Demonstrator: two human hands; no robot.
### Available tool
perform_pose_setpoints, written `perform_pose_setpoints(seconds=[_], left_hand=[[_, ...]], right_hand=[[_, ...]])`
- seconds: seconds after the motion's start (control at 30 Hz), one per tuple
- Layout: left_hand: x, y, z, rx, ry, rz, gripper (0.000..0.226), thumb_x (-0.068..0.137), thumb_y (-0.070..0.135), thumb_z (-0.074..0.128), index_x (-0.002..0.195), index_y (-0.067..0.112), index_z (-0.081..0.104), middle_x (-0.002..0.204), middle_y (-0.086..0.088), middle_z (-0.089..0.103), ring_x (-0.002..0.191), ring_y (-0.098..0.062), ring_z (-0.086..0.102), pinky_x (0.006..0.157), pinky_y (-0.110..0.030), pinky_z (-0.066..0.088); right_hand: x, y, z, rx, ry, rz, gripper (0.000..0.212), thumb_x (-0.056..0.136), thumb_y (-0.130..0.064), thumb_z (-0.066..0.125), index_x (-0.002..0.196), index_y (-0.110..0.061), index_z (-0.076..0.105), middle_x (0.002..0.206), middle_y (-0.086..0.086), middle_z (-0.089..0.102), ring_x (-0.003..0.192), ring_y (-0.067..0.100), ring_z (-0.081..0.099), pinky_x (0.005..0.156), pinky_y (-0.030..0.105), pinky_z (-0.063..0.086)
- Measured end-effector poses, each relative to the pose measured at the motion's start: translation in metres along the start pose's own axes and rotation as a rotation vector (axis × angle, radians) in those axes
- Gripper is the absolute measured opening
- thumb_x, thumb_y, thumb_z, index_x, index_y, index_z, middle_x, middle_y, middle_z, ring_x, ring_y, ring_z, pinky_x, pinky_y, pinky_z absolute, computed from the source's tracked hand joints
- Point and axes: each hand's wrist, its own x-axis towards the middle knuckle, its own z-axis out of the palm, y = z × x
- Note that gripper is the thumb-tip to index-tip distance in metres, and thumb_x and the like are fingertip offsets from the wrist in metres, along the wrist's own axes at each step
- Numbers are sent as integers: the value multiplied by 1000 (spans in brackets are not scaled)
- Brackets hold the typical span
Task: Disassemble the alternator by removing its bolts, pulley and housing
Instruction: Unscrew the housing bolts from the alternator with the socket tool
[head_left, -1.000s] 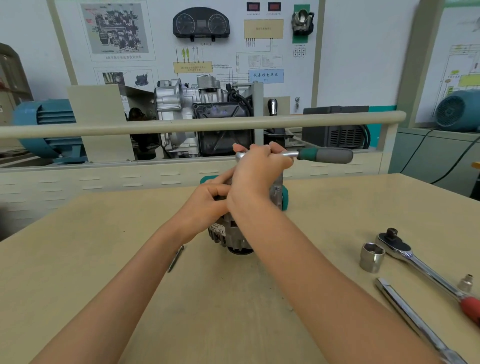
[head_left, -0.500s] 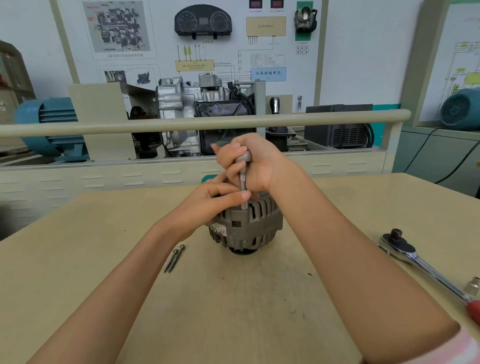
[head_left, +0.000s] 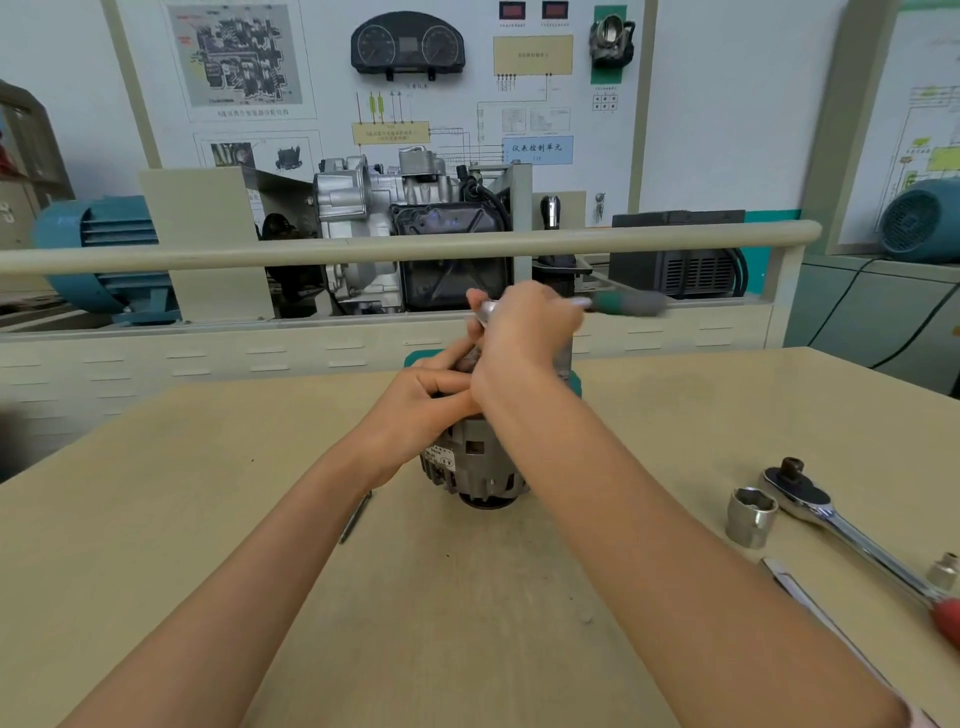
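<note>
Alternator (head_left: 475, 462) stands on end near the middle of your counter (head_left: 156, 519), its ribbed grey housing facing you and partly hidden behind both of your wrists. No container shows here; every loose part lies bare on the counter. To your right, well apart from the alternator, a loose socket (head_left: 750, 517) stands just beside the head of a chrome ratchet (head_left: 841, 530) with a red grip, a small socket (head_left: 943, 570) sits near that handle, and a second chrome bar (head_left: 810, 597) runs out from under your right forearm. A thin bolt (head_left: 356, 517) lies by your left forearm. Behind the counter a rail crosses in front of an engine display and wall boards.

Your left hand (head_left: 415, 410) rests on top of the alternator with its fingers curled against it. Your right hand (head_left: 524, 338) sits just above, fingers wrapped around the head end of a green-handled ratchet (head_left: 623, 303), whose blurred handle points to your right.
</note>
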Motion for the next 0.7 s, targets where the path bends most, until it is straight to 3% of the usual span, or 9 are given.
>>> perform_pose_setpoints(seconds=[0.07,0.13,0.17,0.23,0.33,0.4,0.53,0.6,0.7], left_hand=[[-2,1,1,64,29,-21,62,83,-13,52,44,32,68,122,-31,51,96,-26,54,68,-35,43],[-1,0,0,90,34,-41,62,84,-11,52,45,35,68,104,-32,59,97,-46,54,55,-29,45],[0,-1,-1,84,21,-49,56,86,-5,56,52,37,71,114,-28,60,104,-45,56,55,-20,48],[2,-1,-3,67,-39,-58,38,89,11,61,70,40,76,140,-4,51,122,-27,55,73,-18,53],[1,2,-5,-18,-108,-31,15,81,31,65,87,34,78,129,33,51,117,0,56,84,-17,52],[1,3,-5,-40,-117,-42,20,75,38,64,87,33,78,120,33,56,112,4,58,86,-15,50],[0,4,-6,-34,-116,-54,20,73,40,65,86,34,79,122,11,61,107,2,61,81,-11,49],[0,3,-7,-63,-115,-57,19,72,37,66,85,31,79,122,5,63,106,2,62,80,-9,48],[1,0,-7,-79,-99,-56,17,72,34,67,83,32,79,115,11,65,102,3,63,79,-10,49]], right_hand=[[-4,7,1,87,20,-134,17,98,1,26,107,-11,33,84,5,48,57,13,55,41,12,42],[-4,7,0,92,-39,-139,20,96,4,27,108,-8,35,84,4,50,62,13,59,43,10,42],[-4,5,0,84,-69,-113,19,96,5,27,108,-6,37,85,5,53,57,12,59,43,12,42],[-1,-2,-1,83,-116,-15,16,95,3,27,94,-4,41,80,7,53,48,11,54,48,19,43],[7,-12,-5,46,-206,217,27,92,-1,25,71,-10,38,55,2,45,37,9,44,40,19,40],[15,-18,-7,-5,-296,389,27,88,-1,25,69,-12,39,42,-2,39,29,6,38,34,13,35],[28,-25,-5,-193,-569,717,15,86,-4,39,86,1,53,40,-6,37,25,2,35,27,12,30],[32,-25,-3,-262,-671,807,18,83,-7,43,90,4,55,40,-6,39,24,3,36,27,10,28],[33,-25,-3,-216,-721,858,17,84,-8,43,90,2,55,40,-6,41,24,3,38,28,9,27]])
